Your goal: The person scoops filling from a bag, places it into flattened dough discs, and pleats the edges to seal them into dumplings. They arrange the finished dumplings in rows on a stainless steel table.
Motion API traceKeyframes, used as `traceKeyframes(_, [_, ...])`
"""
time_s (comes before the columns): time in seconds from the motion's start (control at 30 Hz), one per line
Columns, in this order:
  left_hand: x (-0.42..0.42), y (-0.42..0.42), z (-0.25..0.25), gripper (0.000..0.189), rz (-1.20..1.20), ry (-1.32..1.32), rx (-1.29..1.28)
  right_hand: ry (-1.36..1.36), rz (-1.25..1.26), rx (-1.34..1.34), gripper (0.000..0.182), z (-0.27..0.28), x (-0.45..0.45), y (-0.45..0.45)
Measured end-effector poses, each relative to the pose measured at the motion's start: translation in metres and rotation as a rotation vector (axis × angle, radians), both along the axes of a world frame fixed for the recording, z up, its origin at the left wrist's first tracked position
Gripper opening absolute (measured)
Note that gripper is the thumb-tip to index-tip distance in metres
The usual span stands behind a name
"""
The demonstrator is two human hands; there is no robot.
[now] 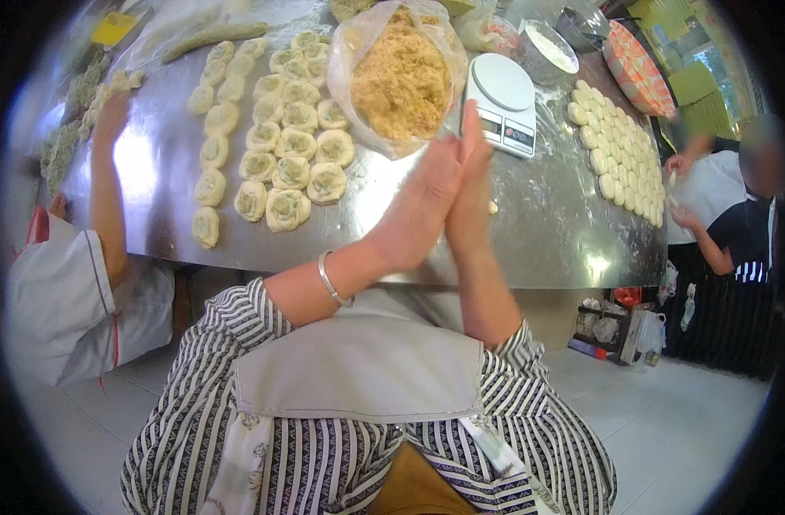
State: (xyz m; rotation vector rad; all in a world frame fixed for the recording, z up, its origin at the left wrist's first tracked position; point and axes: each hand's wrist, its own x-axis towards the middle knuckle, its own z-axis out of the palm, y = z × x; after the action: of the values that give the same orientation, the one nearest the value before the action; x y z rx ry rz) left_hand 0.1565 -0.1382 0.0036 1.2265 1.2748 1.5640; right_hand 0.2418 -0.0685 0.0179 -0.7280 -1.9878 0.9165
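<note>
My left hand and my right hand are pressed palm to palm above the steel table, fingers pointing away from me. Whether anything lies between the palms is hidden. Just beyond them is a plastic bag of crumbly orange-brown filling, with a white digital kitchen scale to its right. Left of the bag, flattened dough rounds topped with a greenish filling stand in rows. A small piece of dough lies beside my right hand.
Many small dough pieces sit in rows at the right. Behind the scale are a bowl of white powder, a metal bowl and an orange-patterned basin. A co-worker's arm reaches over the table at left; other people stand at right.
</note>
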Motion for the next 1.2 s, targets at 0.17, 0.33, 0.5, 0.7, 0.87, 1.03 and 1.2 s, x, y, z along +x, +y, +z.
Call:
traceKeyframes(0.17, [0.007, -0.005, 0.001, 0.074, -0.14, -0.287, -0.178, -0.089, -0.019, -0.005, 0.072, -0.015, -0.001, 0.005])
traceKeyframes(0.33, [0.013, -0.029, 0.005, 0.068, -0.123, -0.072, -0.245, 0.02, -0.251, -0.085, 0.071, -0.008, 0.008, 0.022])
traceKeyframes(0.5, [0.003, -0.024, -0.001, 0.038, -0.254, -0.338, -0.316, 0.089, -0.109, -0.144, 0.057, -0.01, 0.019, 0.009])
traceKeyframes(0.7, [-0.025, -0.026, -0.006, 0.032, -0.361, -0.834, -0.445, -0.174, 0.206, 0.144, 0.025, 0.006, 0.056, -0.011])
traceKeyframes(0.87, [-0.031, -0.036, -0.002, 0.038, -0.418, -0.567, -0.497, -0.304, 0.202, 0.027, 0.022, 0.013, 0.074, -0.024])
traceKeyframes(1.03, [-0.048, -0.05, -0.009, 0.032, -0.532, -0.596, -0.438, -0.209, 0.154, -0.207, 0.015, 0.012, 0.075, -0.035])
traceKeyframes(1.2, [-0.082, -0.053, -0.017, 0.034, -0.389, -0.977, -0.288, -0.283, -0.031, -0.125, 0.016, -0.017, 0.091, -0.004])
